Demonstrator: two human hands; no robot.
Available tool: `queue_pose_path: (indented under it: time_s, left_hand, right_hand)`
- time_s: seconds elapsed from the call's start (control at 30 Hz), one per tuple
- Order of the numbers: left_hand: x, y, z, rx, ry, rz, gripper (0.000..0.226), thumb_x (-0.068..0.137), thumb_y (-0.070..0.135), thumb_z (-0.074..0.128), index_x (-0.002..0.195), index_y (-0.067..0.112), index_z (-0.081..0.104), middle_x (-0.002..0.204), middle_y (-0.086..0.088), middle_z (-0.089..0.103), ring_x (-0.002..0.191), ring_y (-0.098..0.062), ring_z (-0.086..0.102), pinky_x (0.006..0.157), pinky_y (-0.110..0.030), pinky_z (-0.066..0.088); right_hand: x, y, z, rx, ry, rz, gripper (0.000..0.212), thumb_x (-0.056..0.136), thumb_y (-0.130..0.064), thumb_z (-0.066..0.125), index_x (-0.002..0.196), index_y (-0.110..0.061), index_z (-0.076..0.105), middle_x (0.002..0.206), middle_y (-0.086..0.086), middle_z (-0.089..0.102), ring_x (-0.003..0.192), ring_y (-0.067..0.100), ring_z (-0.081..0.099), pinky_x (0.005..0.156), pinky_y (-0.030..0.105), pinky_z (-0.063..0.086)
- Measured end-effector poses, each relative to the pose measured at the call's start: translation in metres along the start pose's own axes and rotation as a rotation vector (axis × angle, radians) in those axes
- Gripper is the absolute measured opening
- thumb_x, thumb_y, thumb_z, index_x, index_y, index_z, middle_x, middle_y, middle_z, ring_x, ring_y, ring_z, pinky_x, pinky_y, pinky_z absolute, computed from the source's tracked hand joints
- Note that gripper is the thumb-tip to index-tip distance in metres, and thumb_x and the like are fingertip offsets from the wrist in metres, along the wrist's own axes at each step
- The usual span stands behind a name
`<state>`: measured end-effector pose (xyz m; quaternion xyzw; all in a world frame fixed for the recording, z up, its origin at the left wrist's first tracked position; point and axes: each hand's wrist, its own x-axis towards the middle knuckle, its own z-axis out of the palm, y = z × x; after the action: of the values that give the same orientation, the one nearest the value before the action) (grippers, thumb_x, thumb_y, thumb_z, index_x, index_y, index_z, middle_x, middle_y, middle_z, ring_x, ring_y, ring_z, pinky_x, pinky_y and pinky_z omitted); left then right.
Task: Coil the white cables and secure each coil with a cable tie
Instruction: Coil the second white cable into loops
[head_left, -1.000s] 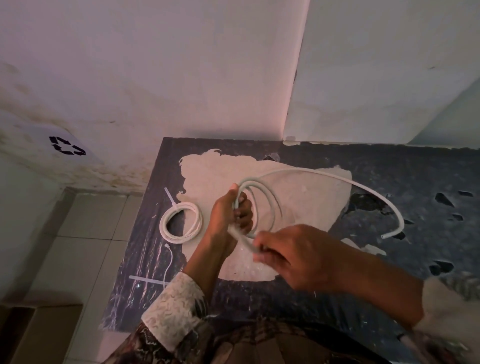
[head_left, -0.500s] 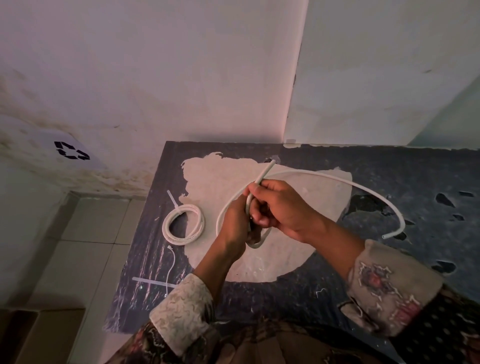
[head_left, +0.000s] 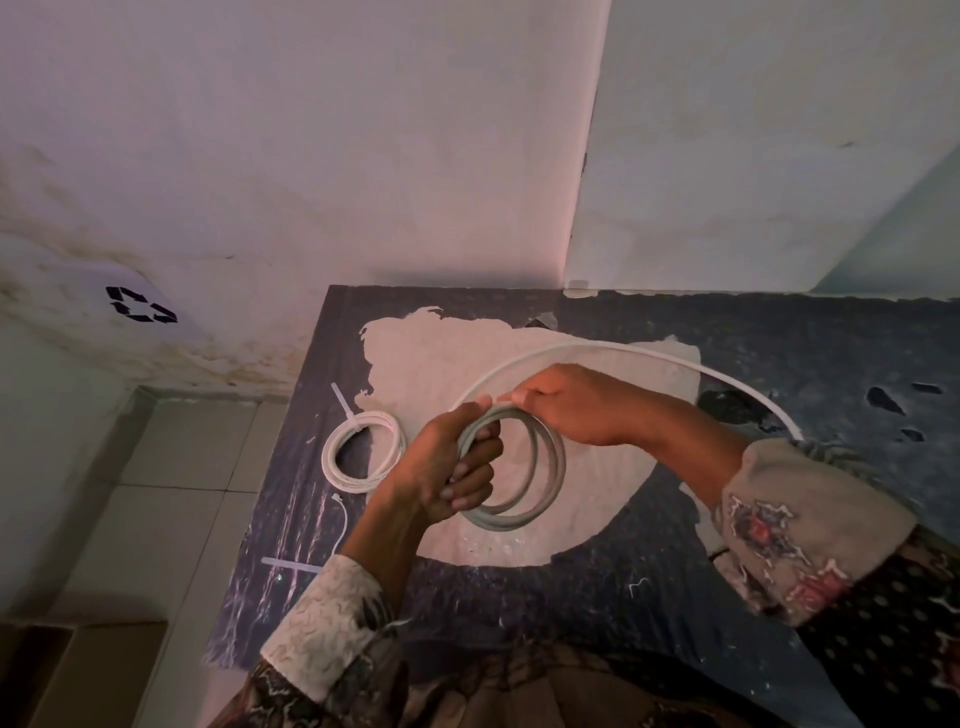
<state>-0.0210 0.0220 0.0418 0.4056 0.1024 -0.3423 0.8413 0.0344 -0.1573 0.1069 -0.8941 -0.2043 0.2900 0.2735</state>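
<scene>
Above dark table (head_left: 649, 587): left hand (head_left: 447, 467) clenched around cable coil (head_left: 524, 467); right hand (head_left: 566, 405) pinching cable.

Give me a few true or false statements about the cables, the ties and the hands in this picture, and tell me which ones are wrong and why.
1. The left hand grips the coil being wound. True.
2. The right hand rests flat on the table. False: it pinches the cable at the top of the coil.
3. All of this cable is already coiled. False: a loose tail arcs off to the right.
4. A finished coil lies left of the hands with a tie on it. True.
5. No spare ties are left. False: loose ties lie near the table's left edge.
</scene>
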Motion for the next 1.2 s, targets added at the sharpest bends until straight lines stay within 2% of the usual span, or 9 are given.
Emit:
queue_pose_path:
  time_s: [0.17,0.33,0.43,0.5,0.6,0.73,0.9,1.07,1.2]
  left_hand:
    - [0.001,-0.006,-0.005,-0.026,-0.005,-0.03,0.041,0.102,0.037,0.042,0.068,0.014,0.045,0.039,0.002,0.028,0.023,-0.009,0.02,0.031,-0.016,0.014]
    - [0.002,-0.002,-0.01,-0.017,-0.033,-0.066,0.038,0.095,0.033,0.052,0.064,0.015,0.042,0.036,0.003,0.027,0.022,-0.008,0.02,0.03,-0.013,0.013]
    - [0.006,0.005,-0.009,0.012,0.07,-0.023,0.039,0.096,0.032,0.053,0.063,0.016,0.04,0.039,0.003,0.025,0.023,-0.007,0.018,0.031,-0.015,0.01]
    - [0.011,0.005,-0.01,-0.025,0.192,0.035,0.046,0.102,0.038,0.048,0.061,0.016,0.045,0.042,0.003,0.026,0.026,-0.008,0.018,0.031,-0.016,0.013]
    - [0.009,-0.002,-0.014,-0.11,0.284,0.103,0.048,0.104,0.037,0.042,0.064,0.012,0.051,0.046,0.002,0.027,0.029,-0.008,0.02,0.031,-0.017,0.018]
    - [-0.006,-0.009,-0.022,-0.187,0.283,0.194,0.038,0.103,0.03,0.038,0.078,0.006,0.054,0.052,0.001,0.028,0.035,-0.01,0.026,0.037,-0.023,0.031]
    - [-0.025,-0.02,-0.024,0.152,0.666,0.263,0.054,0.106,0.044,0.041,0.095,-0.003,0.066,0.057,-0.005,0.036,0.042,-0.021,0.047,0.057,-0.038,0.058]
    - [-0.053,-0.044,-0.041,0.18,0.908,0.349,0.052,0.103,0.045,0.05,0.093,-0.003,0.067,0.045,0.002,0.034,0.034,-0.014,0.034,0.04,-0.024,0.034]
    - [-0.091,-0.066,-0.068,-0.006,0.823,0.397,0.033,0.105,0.025,0.043,0.087,0.001,0.055,0.06,-0.004,0.027,0.036,-0.012,0.026,0.034,-0.021,0.029]
  right_hand:
    - [0.002,0.026,-0.007,0.749,-0.245,0.135,0.027,0.104,-0.018,0.049,0.113,-0.014,0.074,0.111,0.018,0.073,0.097,0.025,0.066,0.099,0.043,0.05]
    - [0.009,0.049,0.008,0.971,-0.604,0.167,0.035,0.092,-0.025,0.059,0.116,-0.003,0.071,0.119,0.024,0.07,0.106,0.039,0.067,0.1,0.054,0.049]
    - [0.017,0.051,0.027,1.254,-0.457,0.172,0.022,0.094,-0.015,0.057,0.1,0.001,0.069,0.081,0.012,0.07,0.066,0.023,0.067,0.084,0.048,0.058]
    - [0.027,0.044,0.037,1.335,-0.276,0.196,0.018,0.101,-0.012,0.048,0.101,0.001,0.062,0.064,0.001,0.052,0.044,0.009,0.043,0.063,0.031,0.057]
    - [0.039,0.032,0.05,1.246,-0.077,0.218,0.026,0.105,-0.012,0.041,0.101,0.001,0.062,0.062,-0.001,0.038,0.042,0.005,0.026,0.046,0.02,0.035]
    - [0.04,0.018,0.072,1.276,0.046,0.185,0.028,0.106,-0.013,0.039,0.088,-0.005,0.059,0.061,0.0,0.034,0.042,0.006,0.026,0.042,0.019,0.028]
    - [0.042,0.001,0.105,1.268,0.147,0.199,0.028,0.105,-0.014,0.039,0.083,-0.009,0.055,0.06,0.0,0.034,0.046,0.009,0.029,0.044,0.021,0.027]
    - [0.047,-0.018,0.145,1.177,0.13,0.197,0.027,0.105,-0.015,0.04,0.083,-0.01,0.054,0.059,0.0,0.033,0.047,0.011,0.028,0.043,0.024,0.029]
    - [0.055,-0.038,0.185,1.112,0.037,0.2,0.025,0.105,-0.015,0.041,0.089,-0.006,0.058,0.059,-0.001,0.036,0.046,0.01,0.032,0.045,0.026,0.034]
